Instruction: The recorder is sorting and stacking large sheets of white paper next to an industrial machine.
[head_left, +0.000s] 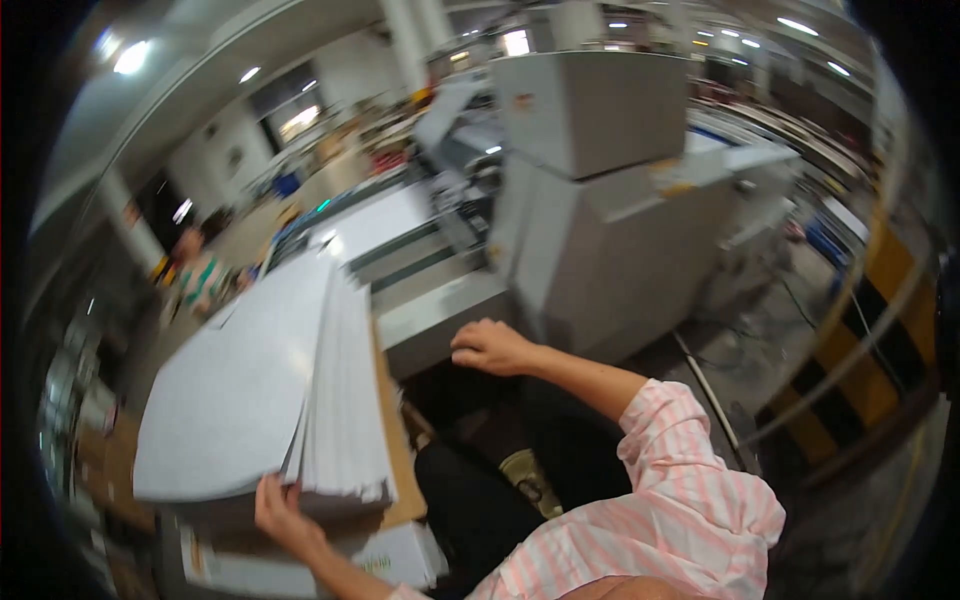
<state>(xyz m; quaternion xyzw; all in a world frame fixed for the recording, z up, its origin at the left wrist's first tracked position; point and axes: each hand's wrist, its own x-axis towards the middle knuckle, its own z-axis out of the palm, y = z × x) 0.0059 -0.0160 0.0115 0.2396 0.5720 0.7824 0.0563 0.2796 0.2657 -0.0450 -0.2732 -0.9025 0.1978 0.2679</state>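
Paper stack [235, 390], near edge touched by left hand [284, 514], grip unclear; right hand [492, 348] loosely half-open in mid-air.

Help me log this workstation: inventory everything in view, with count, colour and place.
Large flat paper stack: one, white, left.
Flat cardboard layer: one, brown, under stack.
Rectangular carton: one, white, lower left.
Large boxy machine: one, grey, centre.
Striped panel: one, black and yellow, right.
Ceiling lights: several, white, top.
Co-worker in striped top: one, green and white, left.
Blurred background clutter: uncountable, mixed colours, upper left.
Person's striped shirt: one, pink and white, bottom.
Left grip: one bare hand, at stack's near edge.
Right grip: one bare hand, near machine, nothing visibly held.
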